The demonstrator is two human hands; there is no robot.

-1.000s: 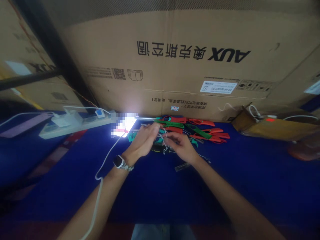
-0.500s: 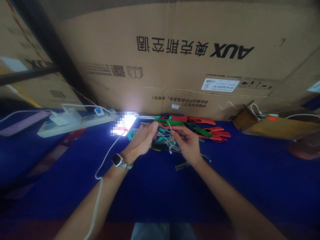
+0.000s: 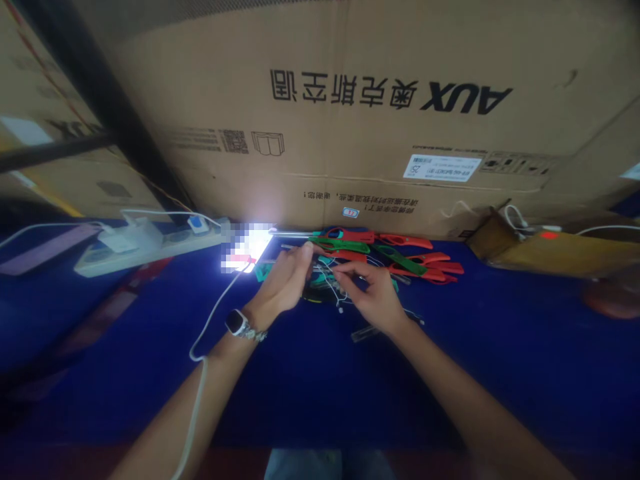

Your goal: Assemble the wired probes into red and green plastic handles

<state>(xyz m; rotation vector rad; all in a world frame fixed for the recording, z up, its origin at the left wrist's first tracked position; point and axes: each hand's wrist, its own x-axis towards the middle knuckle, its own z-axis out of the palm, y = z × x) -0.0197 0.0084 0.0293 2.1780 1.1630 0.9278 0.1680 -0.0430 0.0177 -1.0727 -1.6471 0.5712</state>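
Right hand [image 3: 373, 293] has shifted slightly toward the left hand [image 3: 287, 277] since half a second ago, and the thin white wire [image 3: 328, 266] that looped up over the green handle now sits lower; left hand about the same. Right thumb and index pinched together on the wire, which lies between the hands, above the pile. Left fingers curled close together; can't tell what they hold. Pile: red tools [image 3: 403, 241] and green tools [image 3: 400, 260], long handles, with clear tube [image 3: 364, 333] nearer the person. Surface is a blue cloth [image 3: 320, 387]; upside-down AUX carton [image 3: 350, 40] stands behind, dark metal post [image 3: 115, 100] at left, white power strip [image 3: 170, 247] with plugs, brown box [image 3: 550, 260] at right. Bright patch [image 3: 257, 250] glaring and pixelated, contents unreadable. Hands cover part of the pile; small parts there blurred. Reddish object [image 3: 613, 300] cut by right edge, unclear.
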